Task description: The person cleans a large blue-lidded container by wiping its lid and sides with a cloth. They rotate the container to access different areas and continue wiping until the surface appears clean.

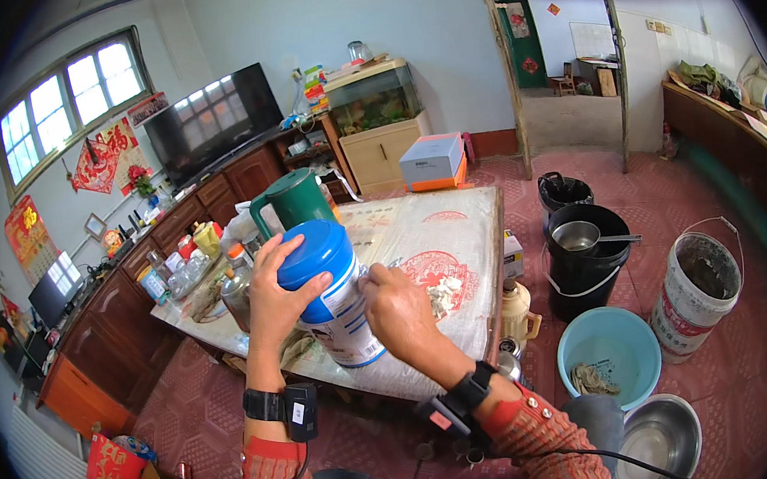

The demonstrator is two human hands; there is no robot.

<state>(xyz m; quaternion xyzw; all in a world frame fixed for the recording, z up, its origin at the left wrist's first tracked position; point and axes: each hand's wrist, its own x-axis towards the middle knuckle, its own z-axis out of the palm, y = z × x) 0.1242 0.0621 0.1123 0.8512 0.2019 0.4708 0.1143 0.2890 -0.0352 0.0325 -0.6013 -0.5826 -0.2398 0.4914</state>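
A white plastic canister (345, 336) with a blue lid (316, 250) stands tilted in my view on the covered table (412, 377). My left hand (281, 292) grips the lid, its thumb on the near side and its fingers over the far edge. Against the canister's right side, near the upper part of the label, my right hand (396, 304) presses with curled fingers. Its fingertips are partly hidden, so a small thing pinched there cannot be made out. Crumpled whitish scraps (444, 295) lie just beyond the right hand.
Behind the canister stands a green plastic jug (298, 200); a glass jar (236, 298) and several bottles crowd the left. Off the table's right edge are a thermos flask (516, 311), a light-blue basin (609, 344), a black bucket (580, 286), a white bucket (692, 304) and a metal basin (657, 453).
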